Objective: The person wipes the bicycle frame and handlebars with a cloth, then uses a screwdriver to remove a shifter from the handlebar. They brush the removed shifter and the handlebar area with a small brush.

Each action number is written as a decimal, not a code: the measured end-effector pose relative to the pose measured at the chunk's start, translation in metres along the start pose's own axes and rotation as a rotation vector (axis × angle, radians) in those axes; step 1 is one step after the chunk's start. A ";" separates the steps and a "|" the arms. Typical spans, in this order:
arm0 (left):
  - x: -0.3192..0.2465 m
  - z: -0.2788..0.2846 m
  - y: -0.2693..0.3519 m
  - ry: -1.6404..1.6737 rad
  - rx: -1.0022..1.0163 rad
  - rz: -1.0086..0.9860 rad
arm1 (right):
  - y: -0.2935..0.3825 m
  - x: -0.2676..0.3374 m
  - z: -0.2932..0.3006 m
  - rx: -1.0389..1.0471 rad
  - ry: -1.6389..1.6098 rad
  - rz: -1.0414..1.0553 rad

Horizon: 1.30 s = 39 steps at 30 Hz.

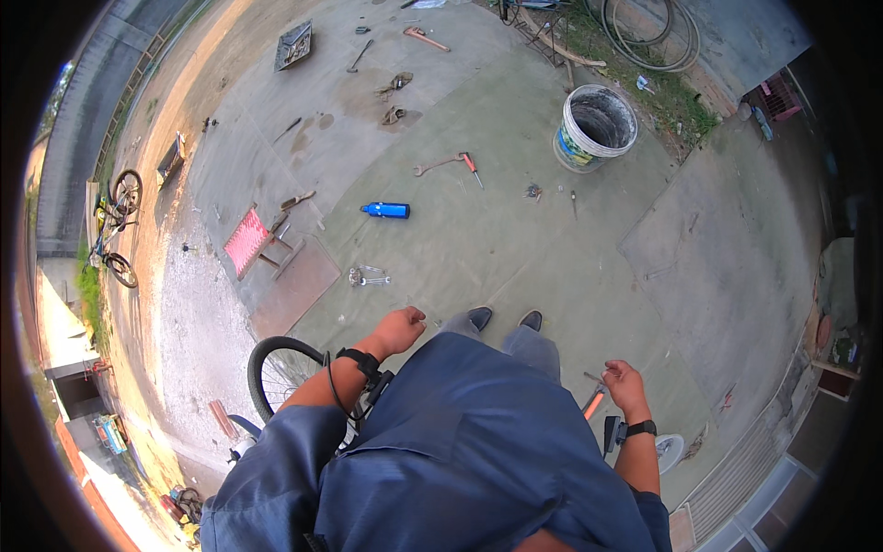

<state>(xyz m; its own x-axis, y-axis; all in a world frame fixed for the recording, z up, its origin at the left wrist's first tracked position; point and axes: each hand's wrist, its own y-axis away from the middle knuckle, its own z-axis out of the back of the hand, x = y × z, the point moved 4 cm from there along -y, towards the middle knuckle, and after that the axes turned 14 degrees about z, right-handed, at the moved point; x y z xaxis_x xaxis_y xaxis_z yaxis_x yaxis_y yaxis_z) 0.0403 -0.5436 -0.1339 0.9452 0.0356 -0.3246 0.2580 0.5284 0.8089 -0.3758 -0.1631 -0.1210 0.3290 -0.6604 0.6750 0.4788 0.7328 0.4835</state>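
My left hand (402, 330) hangs at my left side, fingers loosely curled and nothing seen in it. Near it on the floor lie several metal wrenches (369, 276). A bicycle wheel (265, 376) with a black tyre shows behind my left forearm. My right hand (623, 386) is low at my right side, its fingers bent. An orange-handled tool (594, 401) shows just beside those fingers; whether they touch it I cannot tell. Farther ahead are a blue bottle (386, 210), a large open-ended wrench (439, 164) and an orange-handled screwdriver (471, 164).
A white bucket (562, 148) stands ahead on the right. A low stool with a pink woven seat (247, 241) is on the left. Farther off are a tool tray (294, 45), a red pipe wrench (428, 39) and rags (394, 115). A bicycle (110, 231) is far left.
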 end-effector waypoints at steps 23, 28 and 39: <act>0.045 -0.056 0.022 0.774 -0.149 0.526 | -0.358 0.187 -0.020 0.627 0.397 0.463; 0.054 -0.006 -0.026 0.931 -0.094 0.508 | -0.426 0.246 -0.084 0.713 0.585 0.414; 0.031 0.029 -0.126 0.964 -0.034 0.570 | -0.578 0.309 -0.191 0.744 0.293 0.340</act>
<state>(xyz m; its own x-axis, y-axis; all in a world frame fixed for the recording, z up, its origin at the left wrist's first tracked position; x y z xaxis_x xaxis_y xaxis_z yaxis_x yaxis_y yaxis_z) 0.0424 -0.6339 -0.2317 0.3692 0.9142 -0.1672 -0.1824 0.2477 0.9515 -0.3954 -0.8220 -0.2982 0.6027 -0.3265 0.7281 -0.3069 0.7474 0.5893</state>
